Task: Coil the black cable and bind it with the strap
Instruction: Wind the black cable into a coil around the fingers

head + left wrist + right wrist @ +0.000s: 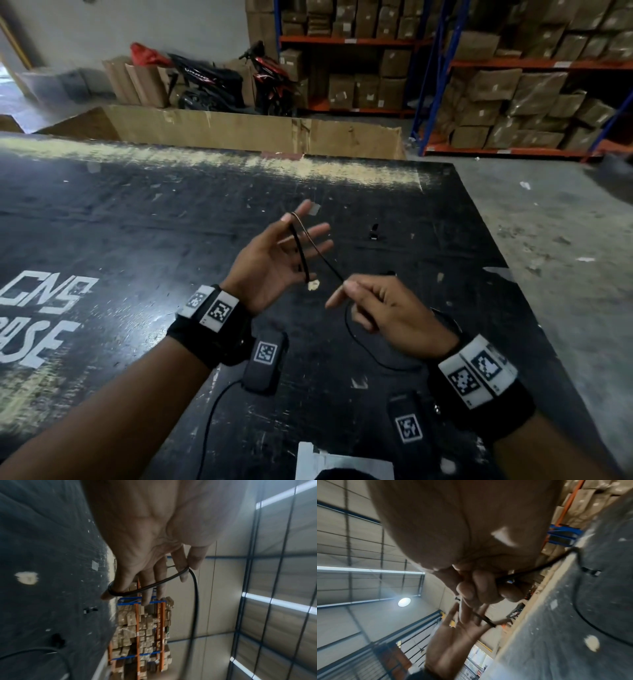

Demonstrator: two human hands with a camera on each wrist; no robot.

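My left hand [274, 260] is held up over the black table, palm up and fingers spread straight. The thin black cable [301, 253] runs in a loop from between its thumb and index finger round to the little finger, which the left wrist view shows as the cable [145, 588] across the fingers. My right hand [344, 287] pinches the cable a short way from the loop, its other fingers curled. The rest of the cable [356, 339] hangs below it and trails over the table. The small black strap [374, 232] lies on the table beyond both hands, also seen as the strap [90, 610] and the strap [590, 572].
The black table [137, 222] is scuffed, with white lettering at the left and a pale chip [313, 285] under the hands. Cardboard sheets [239, 130] stand behind its far edge. Shelves of boxes [513, 85] and a parked scooter [267, 78] are beyond. The grey floor [565, 240] lies to the right.
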